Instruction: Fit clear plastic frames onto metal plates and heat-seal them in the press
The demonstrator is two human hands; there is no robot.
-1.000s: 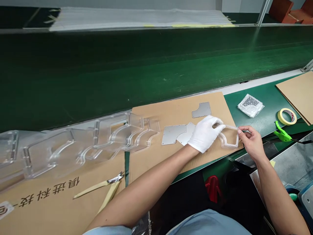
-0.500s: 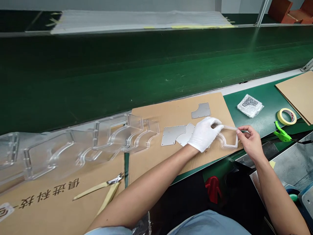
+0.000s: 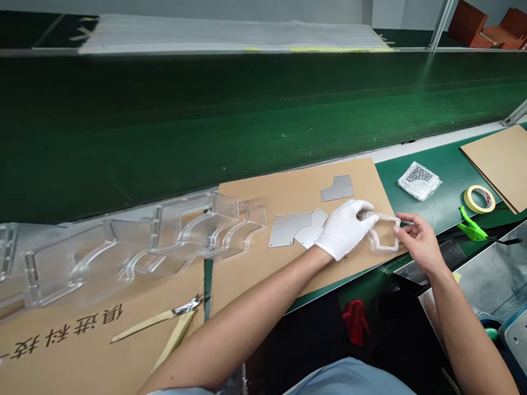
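Observation:
My left hand (image 3: 345,229), in a white glove, grips the upper left edge of a clear plastic cover (image 3: 386,250) with a raised rim. My right hand (image 3: 418,241) is bare and pinches the right edge of the same cover between thumb and fingers. The cover is held low over a cardboard sheet (image 3: 255,280); whether it touches the cardboard I cannot tell. Left of the glove, a grey metal plate (image 3: 284,229) with small edge holes lies beside another plate (image 3: 312,233), which the glove partly hides. A third grey plate (image 3: 338,187) sits farther back.
Clear plastic covers (image 3: 94,258) stand in a row at left. Yellow-handled nippers (image 3: 187,307) lie near my left forearm. At right are a bubble-wrapped packet (image 3: 420,181), yellow tape (image 3: 468,192), a green-handled tool (image 3: 473,227) and cardboard (image 3: 502,164). A green panel (image 3: 247,109) rises behind.
The view has shifted slightly. Both hands still hold the clear cover, and the fingers of my right hand have moved a little along its right edge. The grey plates have stayed in place.

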